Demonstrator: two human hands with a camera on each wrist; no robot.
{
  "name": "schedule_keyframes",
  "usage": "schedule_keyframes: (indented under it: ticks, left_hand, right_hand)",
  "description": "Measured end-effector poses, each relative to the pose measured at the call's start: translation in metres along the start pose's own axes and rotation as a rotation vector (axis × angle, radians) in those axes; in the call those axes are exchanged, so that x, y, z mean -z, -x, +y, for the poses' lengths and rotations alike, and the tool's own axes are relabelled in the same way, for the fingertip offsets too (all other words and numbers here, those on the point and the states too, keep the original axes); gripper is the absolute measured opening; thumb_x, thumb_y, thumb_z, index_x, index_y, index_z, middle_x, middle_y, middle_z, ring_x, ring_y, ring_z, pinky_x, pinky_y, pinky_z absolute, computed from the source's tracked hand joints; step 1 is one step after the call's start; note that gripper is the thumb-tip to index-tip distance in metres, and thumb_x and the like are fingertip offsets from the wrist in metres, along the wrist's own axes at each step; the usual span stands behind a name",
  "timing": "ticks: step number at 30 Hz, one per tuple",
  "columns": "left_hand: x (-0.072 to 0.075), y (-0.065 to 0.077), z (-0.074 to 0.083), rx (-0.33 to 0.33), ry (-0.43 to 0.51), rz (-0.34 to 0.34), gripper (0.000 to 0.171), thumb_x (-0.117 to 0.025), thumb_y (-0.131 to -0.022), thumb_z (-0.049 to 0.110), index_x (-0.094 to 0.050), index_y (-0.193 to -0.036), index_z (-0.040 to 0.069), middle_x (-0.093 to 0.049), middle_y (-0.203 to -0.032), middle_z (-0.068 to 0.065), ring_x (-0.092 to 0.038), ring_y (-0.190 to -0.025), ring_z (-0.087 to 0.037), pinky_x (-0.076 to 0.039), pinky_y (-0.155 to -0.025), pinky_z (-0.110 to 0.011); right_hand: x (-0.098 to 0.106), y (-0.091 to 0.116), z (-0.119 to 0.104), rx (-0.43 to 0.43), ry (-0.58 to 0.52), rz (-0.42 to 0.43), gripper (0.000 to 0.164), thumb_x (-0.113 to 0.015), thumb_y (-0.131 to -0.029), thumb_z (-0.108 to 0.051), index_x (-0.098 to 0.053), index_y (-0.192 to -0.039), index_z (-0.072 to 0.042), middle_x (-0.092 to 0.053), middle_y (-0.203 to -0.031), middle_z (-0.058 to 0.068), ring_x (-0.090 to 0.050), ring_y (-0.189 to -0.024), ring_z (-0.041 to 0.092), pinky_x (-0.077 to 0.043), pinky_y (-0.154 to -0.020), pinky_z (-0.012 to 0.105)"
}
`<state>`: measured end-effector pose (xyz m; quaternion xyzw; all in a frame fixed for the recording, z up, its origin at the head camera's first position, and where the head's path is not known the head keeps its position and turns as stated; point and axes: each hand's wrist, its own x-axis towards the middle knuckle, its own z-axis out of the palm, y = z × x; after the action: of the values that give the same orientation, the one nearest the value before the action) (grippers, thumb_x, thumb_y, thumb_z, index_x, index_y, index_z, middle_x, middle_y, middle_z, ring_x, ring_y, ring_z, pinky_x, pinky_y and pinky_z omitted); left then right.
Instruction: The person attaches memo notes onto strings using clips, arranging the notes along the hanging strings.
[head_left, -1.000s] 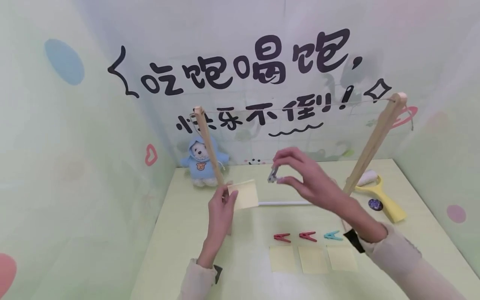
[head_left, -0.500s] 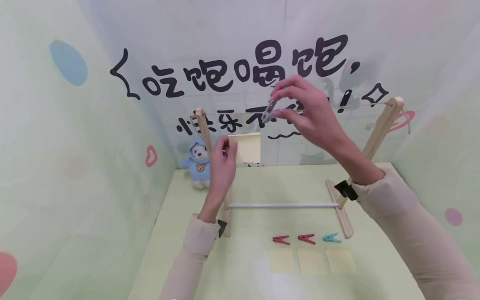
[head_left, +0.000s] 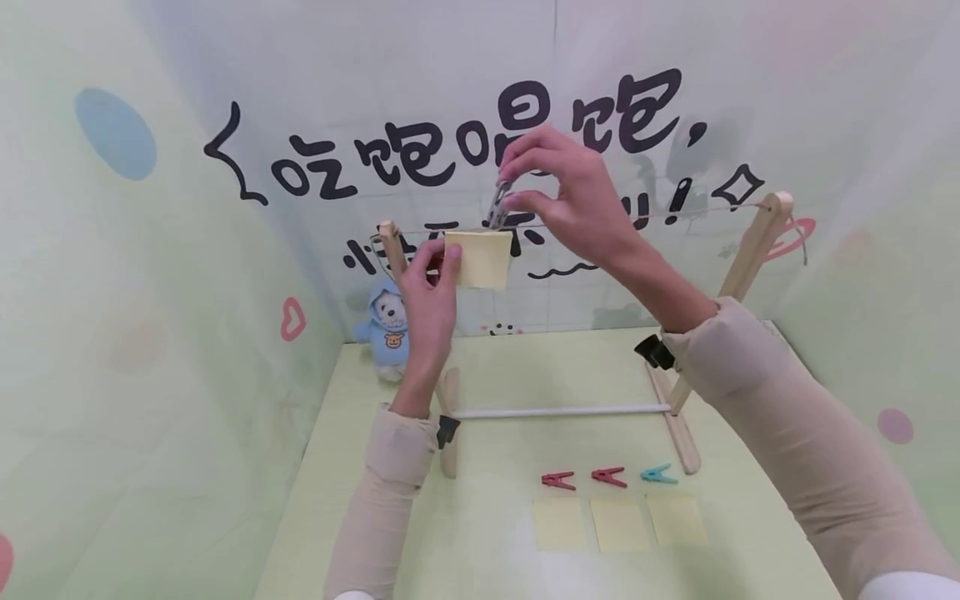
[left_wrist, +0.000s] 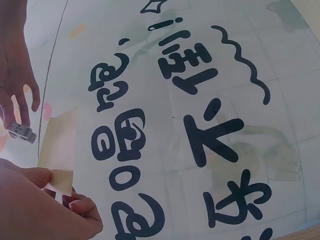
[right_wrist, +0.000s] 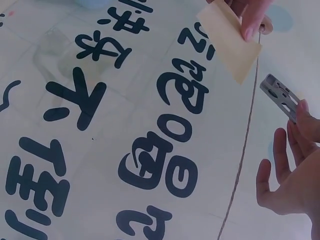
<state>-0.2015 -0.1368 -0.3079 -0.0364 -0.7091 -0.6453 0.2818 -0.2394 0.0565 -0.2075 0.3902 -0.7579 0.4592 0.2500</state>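
Observation:
In the head view my left hand (head_left: pixel 429 308) pinches a pale yellow sticky note (head_left: pixel 486 261) by its left side, its top edge close to the string (right_wrist: pixel 239 160). Just above the note, my right hand (head_left: pixel 577 200) holds a grey clothespin (head_left: pixel 497 205) between thumb and fingers. The right wrist view shows this clothespin (right_wrist: pixel 281 95) a little apart from the note (right_wrist: pixel 230 42), on the other side of the string. On the table lie two red clothespins (head_left: pixel 558 480) and a light blue clothespin (head_left: pixel 659 474), with three more sticky notes (head_left: pixel 620 524) below them.
Two wooden posts (head_left: pixel 756 247) carry the string, and a white rod (head_left: pixel 562 412) joins their feet low down. A plush bear in a blue hoodie (head_left: pixel 388 329) sits behind the left post. The back wall bears large black lettering (head_left: pixel 420 154).
Both hands have risen from low over the table to the string's height, the left bringing the sticky note and the right the grey clothespin. Clothespin and note have come closer together.

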Motion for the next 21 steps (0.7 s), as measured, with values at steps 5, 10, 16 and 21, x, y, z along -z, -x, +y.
schedule_keyframes:
  ticks: [5,10,16,21]
  left_hand:
    - [-0.002,-0.001,0.002,0.031,0.013,0.021,0.020,-0.070,-0.109,0.015,-0.074,-0.118,-0.001,-0.066,-0.104,0.000,-0.054,-0.092,-0.010,-0.044,-0.081,-0.023]
    - [-0.006,-0.001,0.002,0.062,0.070,0.050,0.018,-0.071,-0.108,0.011,-0.075,-0.117,-0.003,-0.066,-0.107,0.002,-0.056,-0.098,-0.010,-0.046,-0.086,-0.023]
    - [-0.006,-0.002,0.001,0.062,0.107,0.053,0.015,-0.071,-0.107,0.010,-0.076,-0.114,-0.002,-0.064,-0.106,0.004,-0.056,-0.100,-0.010,-0.045,-0.087,-0.024]
    - [-0.004,-0.001,0.002,0.069,0.118,0.056,0.018,-0.071,-0.107,0.012,-0.077,-0.116,-0.002,-0.067,-0.117,0.001,-0.057,-0.104,-0.010,-0.046,-0.089,-0.025]
  right_hand:
    - [-0.011,-0.002,0.002,0.017,0.034,-0.028,0.015,-0.086,-0.089,0.006,-0.078,-0.101,0.009,-0.072,-0.116,0.019,-0.065,-0.119,0.030,-0.044,-0.116,0.036]
    - [-0.015,-0.003,0.005,0.010,0.052,-0.031,0.014,-0.086,-0.090,0.006,-0.077,-0.100,0.009,-0.072,-0.116,0.020,-0.064,-0.119,0.033,-0.043,-0.115,0.039]
    - [-0.016,-0.003,0.005,-0.002,0.081,-0.038,0.013,-0.086,-0.090,0.004,-0.078,-0.099,0.007,-0.073,-0.115,0.019,-0.065,-0.120,0.034,-0.043,-0.113,0.040]
    - [-0.020,-0.004,0.006,0.005,0.092,-0.046,0.013,-0.087,-0.089,0.003,-0.078,-0.099,0.006,-0.074,-0.114,0.017,-0.067,-0.119,0.033,-0.045,-0.113,0.039]
